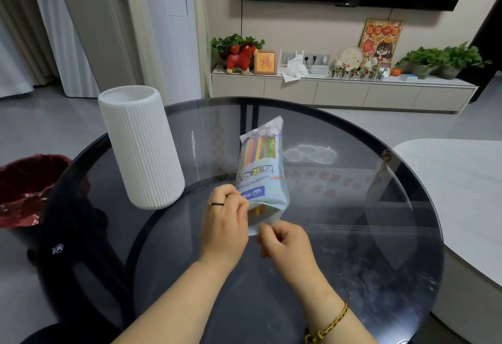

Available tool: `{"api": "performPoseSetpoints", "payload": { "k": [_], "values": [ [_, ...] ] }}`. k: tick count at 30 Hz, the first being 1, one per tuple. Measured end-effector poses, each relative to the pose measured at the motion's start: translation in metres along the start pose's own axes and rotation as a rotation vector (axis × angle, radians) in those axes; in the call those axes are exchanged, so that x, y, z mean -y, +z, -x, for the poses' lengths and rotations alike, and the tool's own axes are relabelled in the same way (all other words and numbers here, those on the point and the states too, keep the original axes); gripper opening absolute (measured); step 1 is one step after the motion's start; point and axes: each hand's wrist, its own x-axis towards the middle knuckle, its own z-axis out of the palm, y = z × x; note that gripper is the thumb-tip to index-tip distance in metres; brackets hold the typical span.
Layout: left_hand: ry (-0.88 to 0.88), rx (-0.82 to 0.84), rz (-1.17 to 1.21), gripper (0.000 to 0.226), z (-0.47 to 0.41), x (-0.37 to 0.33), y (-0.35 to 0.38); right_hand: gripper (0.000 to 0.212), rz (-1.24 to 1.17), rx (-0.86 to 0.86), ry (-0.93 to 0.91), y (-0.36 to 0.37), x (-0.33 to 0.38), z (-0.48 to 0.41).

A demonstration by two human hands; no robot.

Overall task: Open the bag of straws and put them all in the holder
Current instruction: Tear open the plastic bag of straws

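A pale blue plastic bag of coloured straws (260,170) is held above the round dark glass table (366,235), its near end towards me. My left hand (225,224) pinches the left side of that near end. The right side of the same end is pinched by my right hand (285,243). The near end gapes a little and straw tips show inside. A tall white ribbed holder (141,148) stands upright on the table to the left of the bag, with nothing visible at its open top.
A bin with a red liner (24,189) stands on the floor at the left. A pale round table (467,194) adjoins on the right. A TV cabinet with plants and ornaments (339,88) lines the far wall.
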Motion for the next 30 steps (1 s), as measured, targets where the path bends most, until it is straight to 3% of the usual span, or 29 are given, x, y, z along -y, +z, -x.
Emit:
{"api": "performPoseSetpoints", "payload": {
  "k": [3,7,11,15,20,24,27,30],
  "values": [
    [-0.001,-0.097,0.006,0.031,0.000,0.004,-0.001,0.040,-0.009,-0.066,-0.006,0.001,0.000,-0.001],
    [0.061,-0.186,-0.022,0.028,-0.001,0.006,-0.002,0.051,0.030,-0.172,0.025,0.001,0.001,-0.002],
    [0.307,-0.124,-0.145,0.024,0.001,0.005,0.000,0.053,0.024,-0.223,0.084,0.002,0.001,-0.003],
    [0.348,-0.007,-0.155,0.019,0.004,0.006,-0.002,0.034,-0.057,-0.213,0.094,-0.003,0.000,-0.005],
    [0.253,-0.081,-0.127,0.022,-0.001,0.002,-0.010,0.052,-0.026,-0.233,0.094,-0.001,0.000,-0.004],
    [0.270,-0.099,-0.099,0.021,-0.009,-0.006,-0.016,0.025,-0.040,-0.316,0.070,-0.002,0.006,0.000],
    [0.243,-0.073,-0.062,0.019,-0.014,-0.010,-0.017,0.068,0.139,-0.304,-0.126,-0.008,0.007,0.001],
    [0.013,-0.021,0.160,0.011,-0.020,-0.019,-0.017,0.049,0.318,-0.178,-0.307,-0.015,0.013,-0.001]
  ]
}}
